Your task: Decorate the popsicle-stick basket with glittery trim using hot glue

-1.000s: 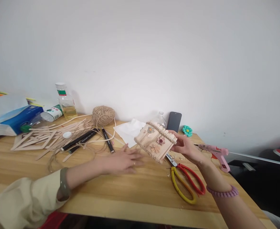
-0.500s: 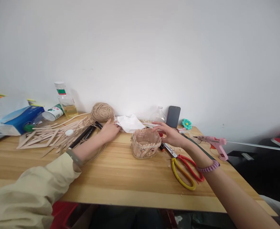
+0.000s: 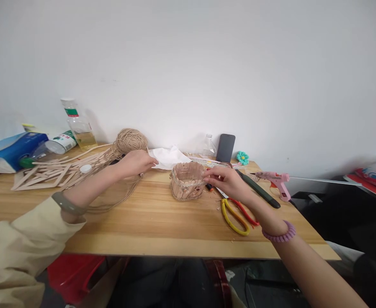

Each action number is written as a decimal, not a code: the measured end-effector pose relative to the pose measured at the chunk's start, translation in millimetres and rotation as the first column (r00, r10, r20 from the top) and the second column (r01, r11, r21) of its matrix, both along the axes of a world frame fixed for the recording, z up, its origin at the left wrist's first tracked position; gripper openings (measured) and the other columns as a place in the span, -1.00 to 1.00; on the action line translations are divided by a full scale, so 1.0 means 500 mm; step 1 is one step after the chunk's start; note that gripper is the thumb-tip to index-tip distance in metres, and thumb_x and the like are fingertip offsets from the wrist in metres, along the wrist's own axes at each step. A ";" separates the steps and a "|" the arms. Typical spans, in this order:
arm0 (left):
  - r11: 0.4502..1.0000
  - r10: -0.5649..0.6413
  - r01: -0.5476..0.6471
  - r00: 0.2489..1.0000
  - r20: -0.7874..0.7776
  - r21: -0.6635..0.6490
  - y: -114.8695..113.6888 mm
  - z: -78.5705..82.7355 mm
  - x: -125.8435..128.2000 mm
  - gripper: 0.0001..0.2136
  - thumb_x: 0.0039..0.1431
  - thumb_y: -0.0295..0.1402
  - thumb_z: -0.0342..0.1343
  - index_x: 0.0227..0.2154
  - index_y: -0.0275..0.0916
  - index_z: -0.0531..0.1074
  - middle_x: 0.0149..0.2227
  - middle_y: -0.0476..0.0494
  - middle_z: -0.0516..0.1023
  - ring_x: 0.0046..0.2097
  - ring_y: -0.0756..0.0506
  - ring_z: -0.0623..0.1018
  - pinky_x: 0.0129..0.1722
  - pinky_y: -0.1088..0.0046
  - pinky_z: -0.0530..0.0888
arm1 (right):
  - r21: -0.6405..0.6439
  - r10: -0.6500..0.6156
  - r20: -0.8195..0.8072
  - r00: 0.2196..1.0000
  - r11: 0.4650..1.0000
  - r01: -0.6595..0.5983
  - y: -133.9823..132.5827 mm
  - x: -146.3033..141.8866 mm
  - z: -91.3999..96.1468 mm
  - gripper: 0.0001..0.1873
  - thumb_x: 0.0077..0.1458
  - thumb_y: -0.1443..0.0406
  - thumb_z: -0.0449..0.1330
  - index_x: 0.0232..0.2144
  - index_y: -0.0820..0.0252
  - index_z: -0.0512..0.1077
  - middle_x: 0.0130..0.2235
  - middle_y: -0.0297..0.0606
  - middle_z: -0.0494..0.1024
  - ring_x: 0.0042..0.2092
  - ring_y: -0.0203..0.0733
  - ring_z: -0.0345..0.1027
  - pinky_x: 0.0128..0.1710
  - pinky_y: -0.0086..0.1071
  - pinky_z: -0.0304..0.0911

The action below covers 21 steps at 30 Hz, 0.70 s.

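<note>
A small oval basket of wooden craft sticks [image 3: 186,192], with a pale trim round its rim, stands upright on the table. My right hand [image 3: 224,179] is at its right side, with thumb and fingertips closed at the rim. My left hand [image 3: 138,163] hovers in front of a ball of twine [image 3: 131,140], its fingers pressed together near a white tissue [image 3: 168,157]. Whatever those fingers hold, if anything, is too small to make out. Loose twine strands run beneath my left wrist. Scissors with one yellow and one red handle [image 3: 229,218] lie below my right hand.
Craft sticks [image 3: 58,174], a white cap [image 3: 85,168], a bottle of yellowish liquid [image 3: 80,128] and a blue tissue pack [image 3: 21,147] occupy the left. Toward the right are a phone [image 3: 225,147], a teal flower [image 3: 242,158], a dark green tool [image 3: 261,191] and a pink glue gun [image 3: 279,182].
My left hand has lifted from the tissue's edge and drawn its fingers together. My right hand's fingers have closed in at the basket's rim. The view has shifted slightly.
</note>
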State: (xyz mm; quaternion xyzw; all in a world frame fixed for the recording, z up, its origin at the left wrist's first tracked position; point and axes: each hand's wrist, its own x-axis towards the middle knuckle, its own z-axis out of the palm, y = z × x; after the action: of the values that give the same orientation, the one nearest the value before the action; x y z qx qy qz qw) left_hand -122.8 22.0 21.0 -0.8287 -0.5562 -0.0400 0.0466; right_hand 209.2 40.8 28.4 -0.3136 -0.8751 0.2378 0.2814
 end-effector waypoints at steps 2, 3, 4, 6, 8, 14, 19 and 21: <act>1.000 0.030 -0.030 1.000 0.003 -0.003 -0.002 0.005 0.004 -0.77 0.27 -0.26 0.06 -0.12 -0.29 0.43 -0.14 -0.16 0.53 -0.15 -0.12 0.55 -0.11 0.18 0.51 | -0.035 -0.016 -0.029 0.999 0.999 0.015 -0.001 -0.005 -0.017 -0.71 0.16 0.10 0.18 -0.36 0.23 0.48 -0.40 -0.31 0.49 -0.39 -0.30 0.32 -0.39 -0.40 0.24; 0.999 0.036 -0.036 0.999 0.007 -0.008 -0.003 0.005 0.007 -0.77 0.27 -0.26 0.06 -0.12 -0.29 0.42 -0.13 -0.16 0.52 -0.15 -0.12 0.54 -0.12 0.19 0.52 | -0.054 -0.031 -0.047 0.998 0.998 0.028 -0.002 -0.006 -0.023 -0.69 0.18 0.10 0.16 -0.38 0.26 0.45 -0.42 -0.33 0.46 -0.41 -0.33 0.31 -0.39 -0.41 0.26; 0.999 0.039 -0.039 0.999 0.013 -0.014 -0.004 0.005 0.011 -0.77 0.27 -0.26 0.06 -0.12 -0.28 0.42 -0.12 -0.16 0.51 -0.15 -0.11 0.54 -0.13 0.20 0.52 | -0.072 -0.047 -0.071 0.996 0.996 0.042 -0.005 -0.007 -0.025 -0.68 0.21 0.10 0.14 -0.39 0.27 0.42 -0.44 -0.37 0.43 -0.44 -0.36 0.30 -0.41 -0.42 0.27; 0.999 0.040 -0.040 0.999 0.033 -0.026 -0.004 0.003 0.021 -0.77 0.27 -0.27 0.07 -0.11 -0.28 0.41 -0.10 -0.17 0.50 -0.14 -0.12 0.54 -0.13 0.20 0.52 | -0.103 -0.084 -0.140 0.987 0.992 0.070 -0.011 -0.006 -0.022 -0.64 0.26 0.10 0.08 -0.39 0.28 0.37 -0.47 -0.41 0.37 -0.48 -0.40 0.26 -0.46 -0.45 0.26; 0.999 0.039 -0.037 0.997 0.064 -0.031 -0.003 -0.002 0.031 -0.77 0.27 -0.27 0.07 -0.10 -0.27 0.41 -0.07 -0.18 0.49 -0.11 -0.13 0.53 -0.11 0.19 0.52 | -0.116 -0.123 -0.233 0.965 0.988 0.098 -0.015 0.001 -0.011 -0.60 0.29 0.07 0.02 -0.42 0.27 0.35 -0.51 -0.43 0.32 -0.52 -0.41 0.21 -0.49 -0.47 0.23; 0.992 0.124 -0.125 0.962 0.245 -0.013 0.003 -0.003 0.055 -0.77 0.27 -0.27 0.07 -0.11 -0.28 0.42 -0.08 -0.18 0.50 -0.10 -0.13 0.53 -0.09 0.18 0.51 | -0.066 -0.218 -0.409 0.886 0.976 0.209 -0.015 0.035 0.036 -0.45 0.30 -0.02 -0.13 -0.60 0.17 0.16 -0.67 -0.51 0.01 -0.64 -0.42 -0.11 -0.64 -0.47 -0.09; 0.993 0.111 -0.121 0.885 0.453 -0.006 -0.011 0.026 0.089 -0.76 0.29 -0.24 0.03 -0.15 -0.31 0.45 -0.17 -0.14 0.56 -0.17 -0.11 0.56 -0.11 0.20 0.51 | 0.029 -0.112 -0.190 0.975 0.992 0.119 -0.020 0.032 0.033 -0.69 0.11 0.05 0.20 -0.31 0.16 0.52 -0.49 -0.32 0.40 -0.47 -0.29 0.25 -0.49 -0.41 0.13; 0.998 0.053 -0.065 0.857 0.513 0.006 -0.025 0.037 0.114 -0.79 0.30 -0.31 0.00 -0.17 -0.28 0.48 -0.15 -0.13 0.59 -0.09 -0.12 0.56 -0.04 0.22 0.47 | 0.078 -0.057 -0.113 0.992 0.995 0.066 -0.019 0.023 0.019 -0.73 0.04 0.10 0.27 -0.26 0.11 0.55 -0.37 -0.26 0.45 -0.37 -0.24 0.31 -0.42 -0.38 0.20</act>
State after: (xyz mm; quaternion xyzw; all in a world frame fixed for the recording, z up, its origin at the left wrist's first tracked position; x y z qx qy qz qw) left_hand -65.5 9.7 39.3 -0.7702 -0.5733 -0.2638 -0.0922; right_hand 220.6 31.1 37.8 -0.3151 -0.8571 0.2099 0.3494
